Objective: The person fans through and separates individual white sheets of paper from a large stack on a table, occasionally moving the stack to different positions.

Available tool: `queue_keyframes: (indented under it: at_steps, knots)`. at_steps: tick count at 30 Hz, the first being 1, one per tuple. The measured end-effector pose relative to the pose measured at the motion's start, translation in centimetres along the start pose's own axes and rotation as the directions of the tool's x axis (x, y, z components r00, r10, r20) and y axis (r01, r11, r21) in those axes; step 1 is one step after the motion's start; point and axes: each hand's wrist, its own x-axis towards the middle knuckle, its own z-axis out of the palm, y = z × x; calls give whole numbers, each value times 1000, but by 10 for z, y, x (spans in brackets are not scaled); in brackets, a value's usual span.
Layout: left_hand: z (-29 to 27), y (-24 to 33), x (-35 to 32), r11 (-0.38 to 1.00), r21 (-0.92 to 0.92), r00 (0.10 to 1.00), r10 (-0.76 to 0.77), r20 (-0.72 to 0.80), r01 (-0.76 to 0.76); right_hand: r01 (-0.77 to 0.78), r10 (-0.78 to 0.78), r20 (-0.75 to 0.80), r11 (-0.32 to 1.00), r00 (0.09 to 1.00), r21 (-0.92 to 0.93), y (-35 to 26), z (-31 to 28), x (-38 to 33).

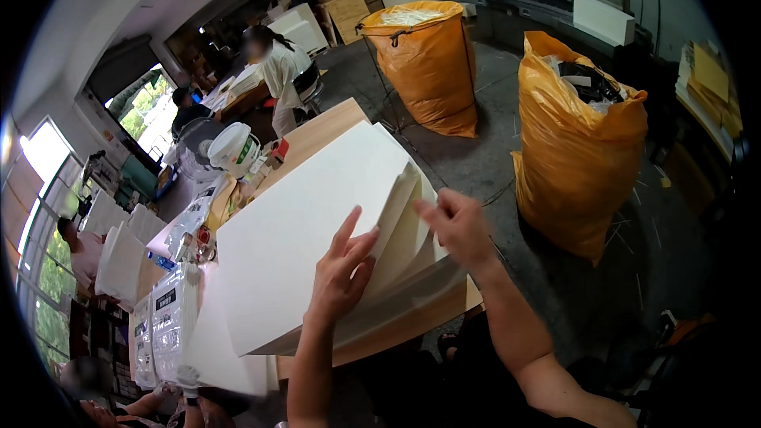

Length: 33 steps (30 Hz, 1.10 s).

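A thick stack of large white sheets [293, 214] lies on the wooden table in front of me. Along its right side, a narrow white flap [396, 226] stands up at an angle from the layers beneath. My left hand [342, 273] is over the near right part of the stack, fingers spread and holding nothing. Just right of the flap is my right hand [460, 228], fingers curled and slightly blurred. Its fingertips are close to the sheet edges, and what they pinch, if anything, is hidden.
Two full orange sacks [432, 71] [579, 143] stand on the floor to the right. A white bucket [232, 147] and plastic-wrapped packs [173, 325] are on the table's left side. Other people work at the left, one gloved hand [188, 380] near the packs.
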Motion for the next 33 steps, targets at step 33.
queue_keyframes:
  at_steps: [33]
  knots:
    - [2, 8, 4, 993, 99, 992, 60, 114, -71, -121, 91, 97, 921, 991, 371, 6, -3, 8]
